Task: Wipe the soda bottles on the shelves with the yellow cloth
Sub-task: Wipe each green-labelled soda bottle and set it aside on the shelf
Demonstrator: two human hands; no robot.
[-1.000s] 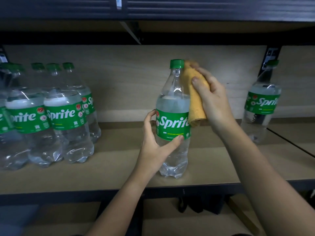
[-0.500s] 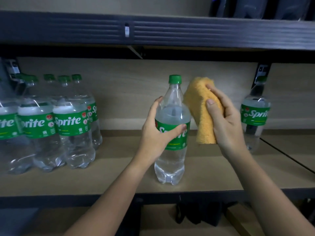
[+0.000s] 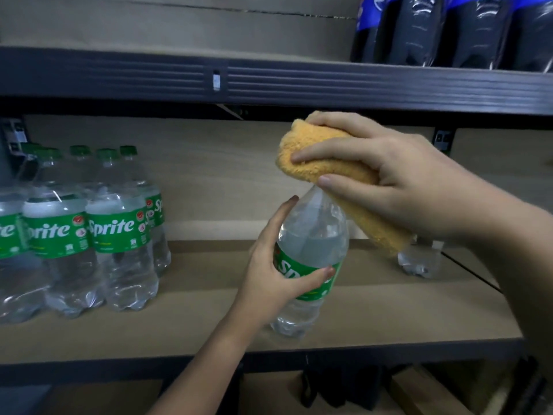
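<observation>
- Head view, middle shelf (image 3: pixel 374 319): one clear soda bottle (image 3: pixel 311 250) with a green label stands near the front edge, tilted slightly, its neck leaning toward 1 o'clock.
- Left hand (image 3: pixel 269 274): grip grasping the bottle at label height, thumb across the front of the label, fingers wrapped round the far side.
- Right hand (image 3: pixel 398 181): grip clenched on the yellow cloth (image 3: pixel 326 163), bunched over the top of the bottle. The cap is covered by the cloth and cannot be seen.
- A loose tail of the cloth hangs down toward 5 o'clock, beside the bottle's shoulder.
- At 9 o'clock from the held bottle, well apart: a cluster of like bottles (image 3: pixel 89 235) with green caps and green labels, standing upright on the same shelf.
- At 3 o'clock, behind the hanging cloth and the right forearm: the base of another clear bottle (image 3: pixel 417 262) on the same shelf; its upper part is hidden.
- Upper shelf, at 1 o'clock: dark bottles (image 3: pixel 466 31) with blue labels, only their lower parts in view.
</observation>
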